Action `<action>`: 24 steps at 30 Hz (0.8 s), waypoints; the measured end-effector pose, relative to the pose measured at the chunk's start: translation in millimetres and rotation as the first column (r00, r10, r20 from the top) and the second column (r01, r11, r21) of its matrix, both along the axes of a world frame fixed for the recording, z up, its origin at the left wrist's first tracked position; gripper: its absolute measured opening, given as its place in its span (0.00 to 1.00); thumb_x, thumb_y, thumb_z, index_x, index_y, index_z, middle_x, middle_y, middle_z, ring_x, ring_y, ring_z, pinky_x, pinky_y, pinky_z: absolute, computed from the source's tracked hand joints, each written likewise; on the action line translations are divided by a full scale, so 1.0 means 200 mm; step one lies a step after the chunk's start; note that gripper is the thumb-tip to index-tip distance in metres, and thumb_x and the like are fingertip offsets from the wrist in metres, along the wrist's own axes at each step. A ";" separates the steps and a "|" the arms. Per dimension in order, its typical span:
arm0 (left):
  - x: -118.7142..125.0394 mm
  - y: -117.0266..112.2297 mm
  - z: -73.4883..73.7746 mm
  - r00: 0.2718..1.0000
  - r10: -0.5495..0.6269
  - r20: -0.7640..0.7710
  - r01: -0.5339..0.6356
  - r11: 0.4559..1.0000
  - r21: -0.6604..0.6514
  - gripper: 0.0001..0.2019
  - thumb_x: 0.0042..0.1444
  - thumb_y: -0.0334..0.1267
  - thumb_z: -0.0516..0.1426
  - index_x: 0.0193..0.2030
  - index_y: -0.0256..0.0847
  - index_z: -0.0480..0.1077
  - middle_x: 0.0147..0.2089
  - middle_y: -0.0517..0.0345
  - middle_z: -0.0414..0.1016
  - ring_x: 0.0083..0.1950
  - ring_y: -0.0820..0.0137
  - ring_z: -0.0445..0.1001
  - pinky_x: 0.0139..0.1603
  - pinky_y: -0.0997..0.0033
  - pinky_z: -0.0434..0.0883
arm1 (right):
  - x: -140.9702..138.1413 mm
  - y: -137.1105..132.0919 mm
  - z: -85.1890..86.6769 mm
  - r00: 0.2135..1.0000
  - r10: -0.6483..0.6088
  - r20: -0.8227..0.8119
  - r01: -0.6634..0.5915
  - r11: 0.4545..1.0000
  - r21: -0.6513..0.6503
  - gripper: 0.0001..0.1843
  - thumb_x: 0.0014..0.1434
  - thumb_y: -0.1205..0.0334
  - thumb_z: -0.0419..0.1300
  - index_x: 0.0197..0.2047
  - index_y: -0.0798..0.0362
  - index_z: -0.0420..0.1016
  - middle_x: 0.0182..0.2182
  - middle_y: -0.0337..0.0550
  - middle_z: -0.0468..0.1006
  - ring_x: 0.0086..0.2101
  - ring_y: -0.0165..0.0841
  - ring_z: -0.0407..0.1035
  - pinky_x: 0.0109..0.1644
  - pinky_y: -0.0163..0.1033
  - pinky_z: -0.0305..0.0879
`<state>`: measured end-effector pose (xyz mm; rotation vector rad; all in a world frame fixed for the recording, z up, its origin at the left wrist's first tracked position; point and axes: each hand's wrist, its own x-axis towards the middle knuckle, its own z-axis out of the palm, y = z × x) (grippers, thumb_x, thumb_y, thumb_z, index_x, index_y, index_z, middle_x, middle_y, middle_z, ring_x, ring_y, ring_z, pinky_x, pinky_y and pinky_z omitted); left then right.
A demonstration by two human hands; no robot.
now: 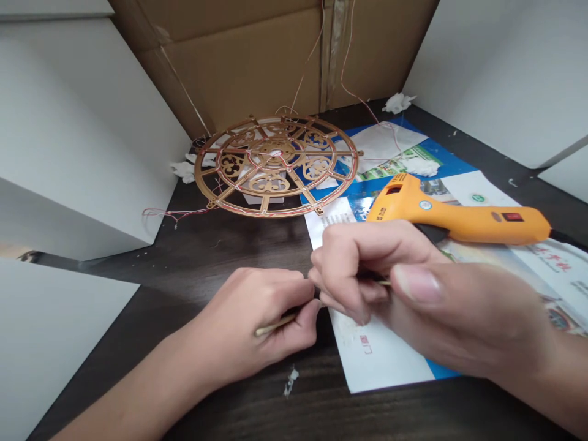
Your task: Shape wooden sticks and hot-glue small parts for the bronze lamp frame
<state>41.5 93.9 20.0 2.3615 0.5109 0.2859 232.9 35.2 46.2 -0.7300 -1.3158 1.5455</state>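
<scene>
My left hand (275,312) is closed in a pinch on a thin pale wooden stick (272,326); its rounded end pokes out below the fingers. Against it, fingertips nearly touching, my right hand (413,288) is also closed, and a short bit of thin stick shows between its thumb and curled fingers. Whether both hands grip one stick or two pieces is hidden. Beyond them lies a round gold openwork frame (265,204) with scroll ornaments and red and white wires along its ribs. An orange glue gun (459,217) lies on its side just behind my right hand.
Printed sheets (367,367) lie under the glue gun and my right hand on the dark wood table (206,251). Crumpled white tissue (420,166) sits near the frame. Cardboard (243,67) and white panels (87,122) wall the space. Loose wires (174,213) trail from the frame.
</scene>
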 end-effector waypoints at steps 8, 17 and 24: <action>-0.01 0.02 -0.01 0.999 -0.042 -0.031 0.043 0.998 0.044 0.12 0.67 0.34 0.54 0.32 0.37 0.71 0.29 0.62 0.71 0.29 0.76 0.68 0.32 0.77 0.65 | -0.03 0.04 -0.11 0.994 -0.063 -0.087 0.067 0.997 0.047 0.37 0.69 0.39 0.57 0.21 0.62 0.59 0.21 0.37 0.57 0.25 0.17 0.51 0.29 0.26 0.53; -0.02 0.04 -0.03 0.998 -0.044 -0.034 0.046 0.995 0.086 0.14 0.68 0.36 0.54 0.30 0.37 0.70 0.28 0.61 0.71 0.28 0.76 0.66 0.30 0.76 0.63 | -0.01 0.02 -0.04 0.988 -0.152 -0.012 0.152 0.988 -0.023 0.33 0.69 0.35 0.50 0.26 0.55 0.59 0.22 0.40 0.56 0.25 0.26 0.53 0.29 0.35 0.52; -0.02 0.04 -0.02 0.998 -0.030 -0.059 0.034 0.998 0.061 0.14 0.68 0.38 0.53 0.32 0.38 0.72 0.28 0.60 0.72 0.28 0.75 0.68 0.32 0.76 0.65 | -0.02 0.03 -0.01 0.983 -0.175 0.059 0.171 0.983 0.065 0.35 0.74 0.42 0.44 0.20 0.57 0.57 0.19 0.39 0.57 0.24 0.23 0.52 0.29 0.35 0.49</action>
